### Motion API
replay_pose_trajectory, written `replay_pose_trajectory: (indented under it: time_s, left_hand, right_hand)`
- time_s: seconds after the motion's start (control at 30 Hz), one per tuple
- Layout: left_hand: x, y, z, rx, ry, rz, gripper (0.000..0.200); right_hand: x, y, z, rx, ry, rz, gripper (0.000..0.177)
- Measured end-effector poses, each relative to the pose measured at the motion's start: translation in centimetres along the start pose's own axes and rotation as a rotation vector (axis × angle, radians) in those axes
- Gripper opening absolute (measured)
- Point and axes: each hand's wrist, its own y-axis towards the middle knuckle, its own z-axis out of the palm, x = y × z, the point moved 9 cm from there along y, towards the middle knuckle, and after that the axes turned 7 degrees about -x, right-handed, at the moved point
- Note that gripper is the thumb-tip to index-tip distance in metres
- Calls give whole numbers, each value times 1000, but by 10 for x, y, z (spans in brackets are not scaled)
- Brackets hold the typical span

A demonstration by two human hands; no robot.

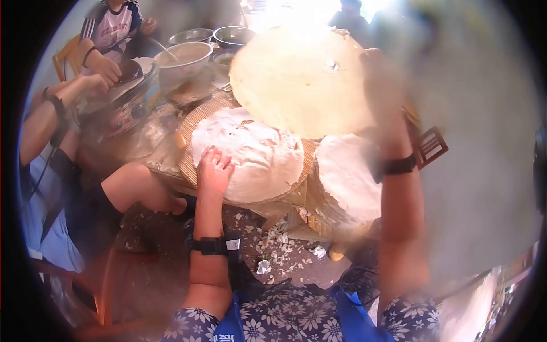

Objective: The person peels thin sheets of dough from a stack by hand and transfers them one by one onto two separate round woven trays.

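Note:
My right hand (380, 77), blurred by glare, grips a large thin round pancake (302, 85) by its right edge and holds it up, tilted, above the table. Bright light falls across this pancake. With fingers spread, my left hand (215, 166) lies on the left edge of a wrinkled pale pancake (253, 151). That one rests on a round ribbed mat (191, 122). To its right is a pile of similar round pancakes (347, 176), partly hidden behind my right forearm. Which fingers press the raised pancake cannot be made out.
Beyond the mat stand a large basin (185, 57) with a ladle and several metal bowls (233, 35). At the left, other people's hands (102, 68) work over a round griddle (122, 80). Scraps (279, 245) litter the floor below the table edge.

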Motion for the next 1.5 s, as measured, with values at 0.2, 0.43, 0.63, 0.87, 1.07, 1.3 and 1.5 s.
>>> replay_pose_trajectory:
  time_s: [0.2,0.43,0.63,0.87,1.07,1.3,1.5]
  left_hand:
    - [-1,-26,50,437,88,61,48]
    - [93,-101,114,856,346,-263,57]
    - [195,-134,141,815,275,-528,61]
    - [210,-105,189,726,-94,-466,65]
    - [295,-54,141,384,170,-414,45]
    - [295,-54,147,303,282,-338,44]
    - [281,-36,160,278,342,-258,41]
  right_hand:
    - [-18,8,-67,224,-304,127,18]
    - [-95,-7,-87,175,-315,70,18]
    - [-114,-4,-151,-53,-31,64,14]
    - [-243,-129,-185,13,144,287,20]
    - [-319,-295,-149,-81,242,460,19]
    - [-369,-352,-116,-15,491,972,29]
    - [-393,-376,-100,-38,813,1214,32]
